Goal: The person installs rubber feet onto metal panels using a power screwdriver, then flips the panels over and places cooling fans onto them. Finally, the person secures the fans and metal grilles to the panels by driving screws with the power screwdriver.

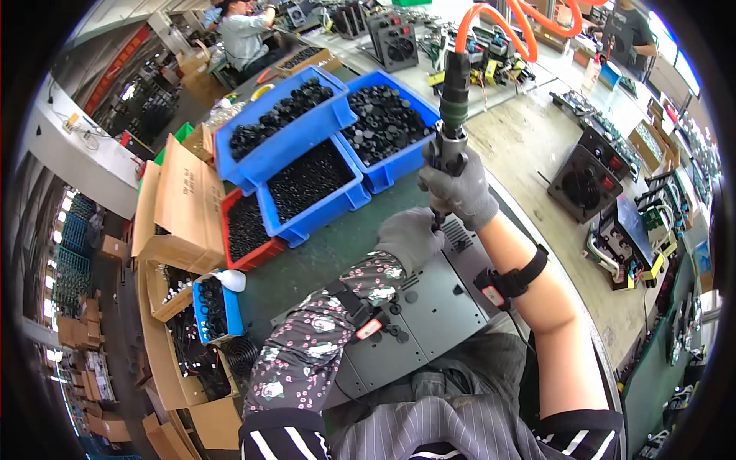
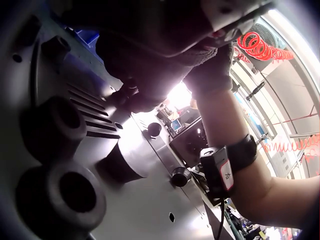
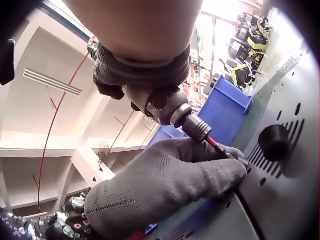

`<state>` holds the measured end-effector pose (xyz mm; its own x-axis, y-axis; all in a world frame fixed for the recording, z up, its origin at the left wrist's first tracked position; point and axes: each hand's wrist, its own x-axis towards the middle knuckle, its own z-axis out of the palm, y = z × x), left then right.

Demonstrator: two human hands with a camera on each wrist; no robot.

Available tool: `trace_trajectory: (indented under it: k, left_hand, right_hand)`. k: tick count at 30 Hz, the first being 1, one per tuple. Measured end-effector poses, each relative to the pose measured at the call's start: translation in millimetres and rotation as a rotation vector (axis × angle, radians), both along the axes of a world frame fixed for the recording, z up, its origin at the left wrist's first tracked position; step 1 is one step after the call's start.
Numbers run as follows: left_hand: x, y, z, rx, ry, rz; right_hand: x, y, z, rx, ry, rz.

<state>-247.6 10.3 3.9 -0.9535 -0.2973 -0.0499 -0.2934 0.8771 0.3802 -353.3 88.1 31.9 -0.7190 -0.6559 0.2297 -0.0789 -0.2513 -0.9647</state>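
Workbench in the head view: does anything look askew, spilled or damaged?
One blue bin sits askew, overlapping the rim of the blue bin in front. Loose black round pieces lie unevenly on the grey panel, possibly on purpose. No damage is visible.

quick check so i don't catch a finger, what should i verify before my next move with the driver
1. Right hand wrapped round the driver: ok
2. Orange hose joined to the driver's top: ok
3. Left hand clear of the bit: not ok, its fingers are pinched at the bit's lower end
4. Bit's tip seated: cannot tell, the fingers hide it
5. Panel free of other parts: not ok, several black rubber pieces are on it
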Motion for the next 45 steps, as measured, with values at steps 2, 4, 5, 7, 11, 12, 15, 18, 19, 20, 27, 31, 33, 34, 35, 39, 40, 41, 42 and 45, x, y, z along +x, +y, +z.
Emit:
trace_trajectory:
  k: [2,4,5,7,11,12,15,18,19,20,27,31,33,34,35,39,40,41,42,45]
  left_hand:
    - [-2.8,-3.9,-9.0,-0.022,-0.021,0.004]
    - [-2.9,-3.0,-4.3,-0.041,-0.074,-0.012]
    - [-2.5,-1.6,-3.8,-0.059,-0.061,-0.011]
    - [-0.5,-3.2,-0.7,-0.065,-0.036,-0.041]
    - [1.8,-19.0,17.9,0.358,-0.181,-0.009]
    - [-0.6,-30.2,2.8,0.725,-0.134,0.016]
    - [18.8,-43.3,27.4,1.291,-0.033,0.242]
    - [44.2,-38.1,35.2,1.616,0.114,0.428]
    - [54.1,-39.4,32.8,1.78,0.165,0.456]
    - [65.4,-39.3,32.3,1.81,0.106,0.426]
    - [129.0,-2.0,35.5,1.763,0.124,0.371]
    - [150.4,14.1,37.0,1.578,0.185,0.299]
    - [156.3,18.1,29.5,1.619,0.118,0.299]
    - [157.9,23.0,27.7,1.645,0.179,0.28]
    - [158.9,28.6,24.8,1.673,0.245,0.258]
    - [157.1,34.7,16.7,2.005,0.193,0.271]
    - [156.0,35.2,14.6,2.095,0.159,0.249]
    - [155.2,36.0,13.5,2.182,0.127,0.229]
    - [153.5,39.9,15.7,2.191,0.109,0.251]
    - [149.8,44.6,11.5,2.302,0.064,0.192]
  right_hand:
    - [0.4,-2.9,2.5,0.006,0.073,0.013]
    - [1.9,-4.9,6.0,0.024,0.108,0.046]
    - [2.3,-4.1,6.6,0.007,0.121,0.044]
    - [5.7,-0.6,11.7,-0.022,0.141,0.004]
    - [40.3,36.4,52.2,-0.349,0.036,-0.029]
    - [49.4,49.1,61.1,-0.375,-0.001,-0.028]
    - [73.8,79.7,67.5,-0.493,-0.101,0.006]
    - [87.3,99.1,57.5,-0.513,-0.168,0.031]
    - [91.3,103.0,53.6,-0.515,-0.195,0.03]
    - [94.4,104.3,48.0,-0.547,-0.211,0.047]
    - [113.5,109.1,34.5,-0.57,-0.279,0.065]
    - [120.5,110.3,38.8,-0.589,-0.263,0.083]
    - [127.3,111.1,48.7,-0.598,-0.241,0.075]
    - [129.6,110.9,51.4,-0.623,-0.216,0.067]
    - [129.9,112.2,52.9,-0.646,-0.183,0.06]
    - [130.5,121.6,57.8,-0.708,-0.102,0.036]
    - [132.8,123.3,59.2,-0.706,-0.112,0.002]
    - [132.6,124.4,59.4,-0.705,-0.109,-0.006]
    - [132.4,125.4,59.3,-0.71,-0.091,-0.012]
    - [133.6,126.4,60.7,-0.729,-0.081,-0.013]
